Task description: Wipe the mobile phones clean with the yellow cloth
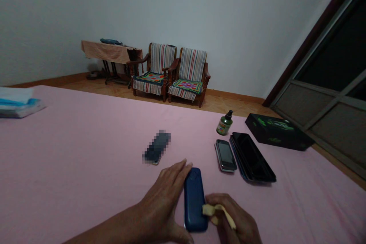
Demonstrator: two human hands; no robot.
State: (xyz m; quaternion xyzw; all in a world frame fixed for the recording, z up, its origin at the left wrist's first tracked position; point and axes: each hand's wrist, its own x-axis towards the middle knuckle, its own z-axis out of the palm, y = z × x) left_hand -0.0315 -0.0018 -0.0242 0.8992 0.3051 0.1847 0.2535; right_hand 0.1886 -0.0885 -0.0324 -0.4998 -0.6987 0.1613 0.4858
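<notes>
A dark blue mobile phone point(195, 200), apparently back side up, lies on the pink cloth in front of me. My left hand point(160, 202) steadies it along its left edge, fingertips near the top corner and thumb at the bottom end. Between the bent fingers of my right hand point(236, 219) is a pale yellow strip, which looks like a folded cloth point(209, 209). One end of that strip touches the phone's right edge. Beyond my left hand lies another phone point(157, 146), blurred by pixels.
To the right sit a small stack of phones point(225, 155), a stack of black tablets point(253, 158), a green spray bottle point(224, 123) and a black box point(278, 131). A plastic-wrapped packet point(20, 103) rests far left. Two chairs point(187, 72) stand beyond the pink-covered surface point(85, 141).
</notes>
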